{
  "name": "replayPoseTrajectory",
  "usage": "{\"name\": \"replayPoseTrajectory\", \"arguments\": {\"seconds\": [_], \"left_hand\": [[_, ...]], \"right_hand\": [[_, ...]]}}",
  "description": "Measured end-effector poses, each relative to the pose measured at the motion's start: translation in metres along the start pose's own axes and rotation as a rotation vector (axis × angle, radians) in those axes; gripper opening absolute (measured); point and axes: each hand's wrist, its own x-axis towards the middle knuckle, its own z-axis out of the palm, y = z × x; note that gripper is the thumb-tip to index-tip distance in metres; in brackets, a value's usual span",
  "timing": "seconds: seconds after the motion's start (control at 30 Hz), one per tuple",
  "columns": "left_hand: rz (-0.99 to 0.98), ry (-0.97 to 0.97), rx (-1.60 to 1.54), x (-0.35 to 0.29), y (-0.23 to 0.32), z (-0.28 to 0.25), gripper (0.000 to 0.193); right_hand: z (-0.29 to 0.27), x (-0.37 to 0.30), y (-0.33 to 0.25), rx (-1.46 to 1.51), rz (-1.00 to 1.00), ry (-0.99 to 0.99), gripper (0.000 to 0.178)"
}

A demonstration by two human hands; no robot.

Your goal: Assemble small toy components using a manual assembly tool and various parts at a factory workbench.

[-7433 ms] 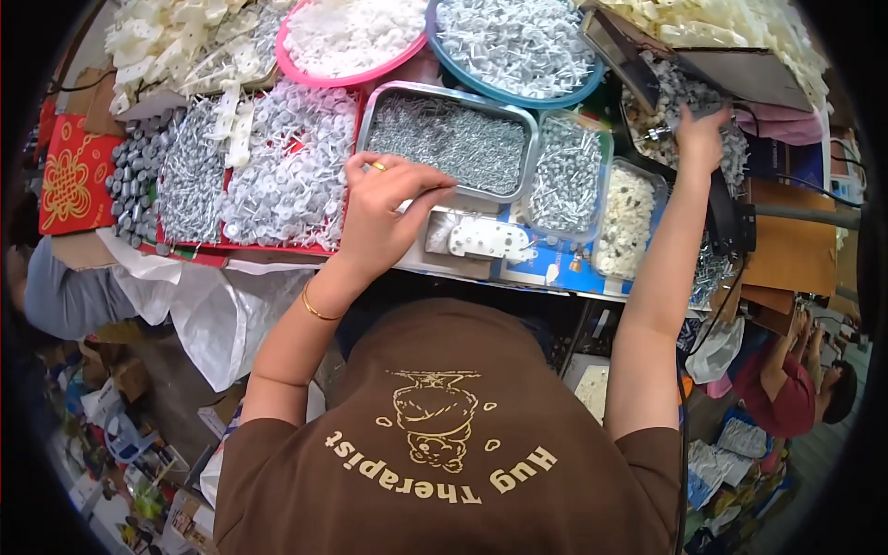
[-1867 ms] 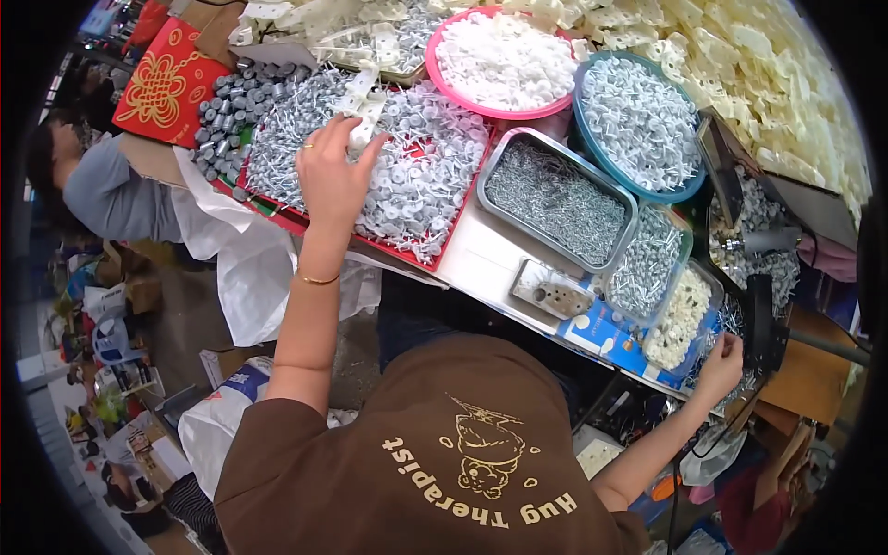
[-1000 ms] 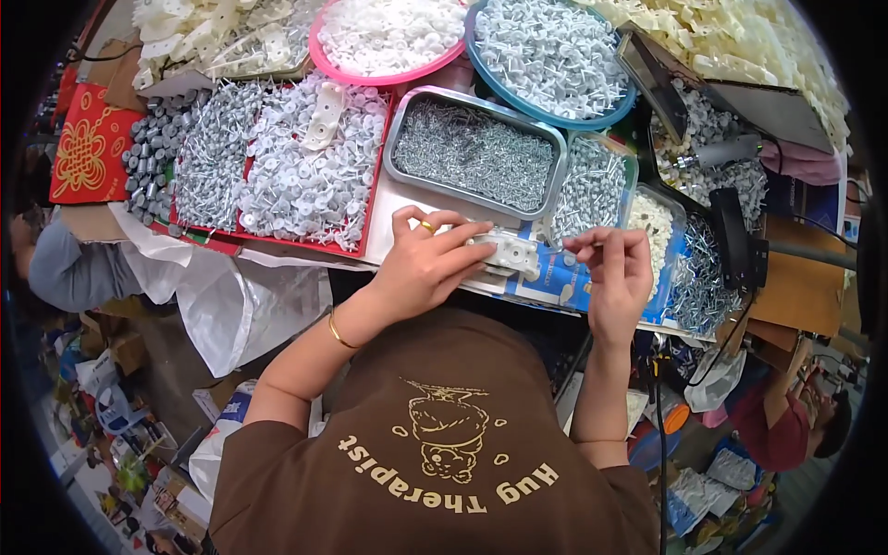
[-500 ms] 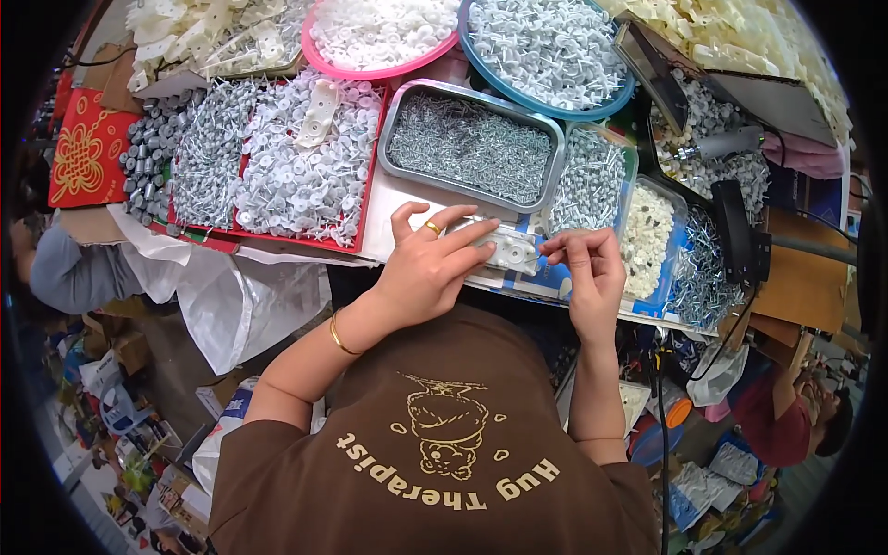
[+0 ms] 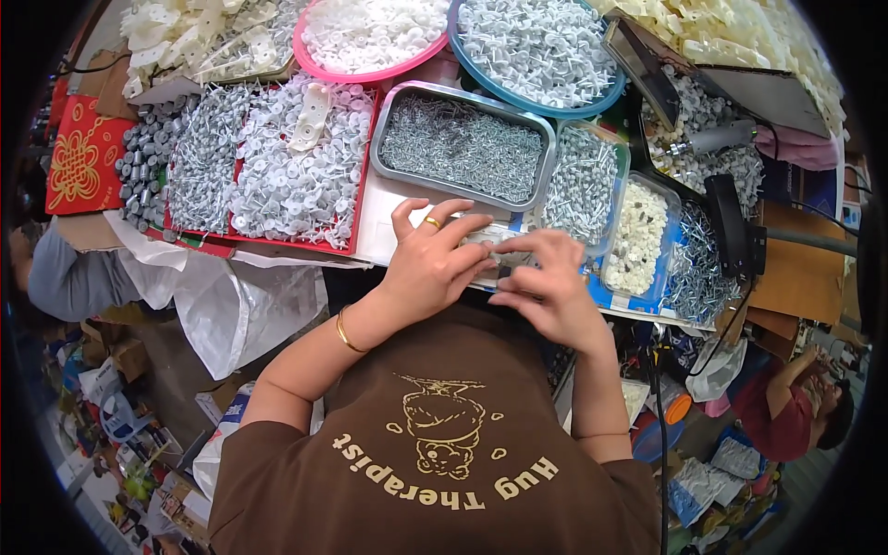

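Note:
A small white plastic plate [image 5: 514, 259] lies at the table's front edge, mostly covered by my fingers. My left hand [image 5: 428, 259], wearing a gold ring and bangle, holds it, fingertips pressed on its upper face. From the right, my right hand [image 5: 558, 291] reaches over the plate. Its index fingertip meets the plate close to my left fingertips, while the thumb stays apart and lower; I see nothing held there. Just beyond the hands is a metal tray [image 5: 377, 153] of small silver pins or screws.
A red box [image 5: 361, 208] of white-capped nails stands left. Farther back are a pink basin [image 5: 301, 57] and a blue basin [image 5: 544, 108] of white parts. Clear tubs [image 5: 606, 276] hold small pieces at right, near a black clamp-like stand [image 5: 731, 227]. Other people sit at both sides.
My right hand has moved left, from beside the plate to over it, and its thumb and index finger have spread apart. My left hand stays on the plate.

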Motion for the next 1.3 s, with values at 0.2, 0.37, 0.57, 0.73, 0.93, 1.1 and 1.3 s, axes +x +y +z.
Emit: {"name": "replayPoseTrajectory", "arguments": {"seconds": [0.2,0.37,0.57,0.73,0.93,1.1,1.3], "left_hand": [[-0.015,0.011,0.001,-0.002,-0.001,-0.002,0.016],[0.011,0.002,-0.037,0.000,0.000,0.000,0.018],[-0.071,0.070,-0.011,-0.007,-0.002,-0.018,0.016],[-0.408,0.286,0.541,0.011,-0.077,-0.093,0.004],[-0.328,0.174,0.511,0.004,-0.120,-0.091,0.008],[-0.431,0.176,0.441,0.004,-0.123,-0.088,0.013],[-0.458,0.089,0.448,0.009,-0.120,-0.092,0.014]], "right_hand": [[-0.018,0.005,0.033,-0.122,0.279,0.257,0.017],[-0.007,0.002,0.075,-0.527,0.391,0.419,0.013],[-0.005,0.006,0.070,-0.529,0.414,0.396,0.010],[-0.017,0.007,0.022,0.067,0.437,0.528,0.008],[0.003,0.011,-0.010,0.270,0.281,0.293,0.008],[0.019,0.005,-0.004,0.317,0.408,0.347,0.013],[0.031,0.007,0.001,0.134,0.307,0.318,0.013]]}}
